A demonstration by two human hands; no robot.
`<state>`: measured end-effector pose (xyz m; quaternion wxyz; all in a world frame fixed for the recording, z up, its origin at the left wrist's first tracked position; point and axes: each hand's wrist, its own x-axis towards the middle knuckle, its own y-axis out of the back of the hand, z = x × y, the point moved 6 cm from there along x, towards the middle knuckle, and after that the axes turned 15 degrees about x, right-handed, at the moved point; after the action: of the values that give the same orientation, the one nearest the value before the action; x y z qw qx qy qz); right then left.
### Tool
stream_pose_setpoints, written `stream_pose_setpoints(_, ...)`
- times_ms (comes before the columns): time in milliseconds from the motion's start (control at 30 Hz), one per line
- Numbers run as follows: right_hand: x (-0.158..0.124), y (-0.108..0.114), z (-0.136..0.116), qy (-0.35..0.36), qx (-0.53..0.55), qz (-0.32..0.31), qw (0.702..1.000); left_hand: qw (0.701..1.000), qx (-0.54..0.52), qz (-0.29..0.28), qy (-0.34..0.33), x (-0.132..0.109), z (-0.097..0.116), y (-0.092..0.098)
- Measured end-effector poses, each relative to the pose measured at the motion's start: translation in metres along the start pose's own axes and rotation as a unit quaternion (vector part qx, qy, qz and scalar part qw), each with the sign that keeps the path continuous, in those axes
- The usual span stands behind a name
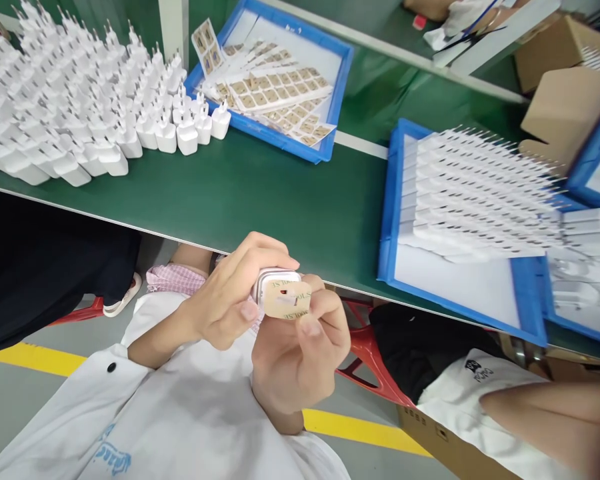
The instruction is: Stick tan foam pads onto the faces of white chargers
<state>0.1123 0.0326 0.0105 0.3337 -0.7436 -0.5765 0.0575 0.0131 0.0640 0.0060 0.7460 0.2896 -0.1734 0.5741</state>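
Observation:
My left hand (227,293) is closed around a white plug charger (261,288) with rounded corners, one end of it facing up toward me. My right hand (313,333) pinches the right edge of a tan adhesive sticker (280,308) between thumb and fingers. Printed letters and a small dark cutout show on the sticker. It lies over the charger's end, covering much of it; whether it is stuck down I cannot tell. Both hands are just off the front edge of the green table (280,193).
Many white plug chargers (175,130) stand prongs up at the left. Sticker sheets lie in a blue tray (347,67) at the back. A blue tray (390,247) at the right holds rows of chargers. People sit on both sides; a cardboard box (570,100) is far right.

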Motion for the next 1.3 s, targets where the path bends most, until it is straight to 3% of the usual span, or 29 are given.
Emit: stream_pose_setpoints(1300, 0.0002, 0.0027, 0.0019, 0.002, -0.021, 0.005, 1.0, 1.0, 0.017, 0.013, -0.003, 0.0028, 0.0018, -0.001)
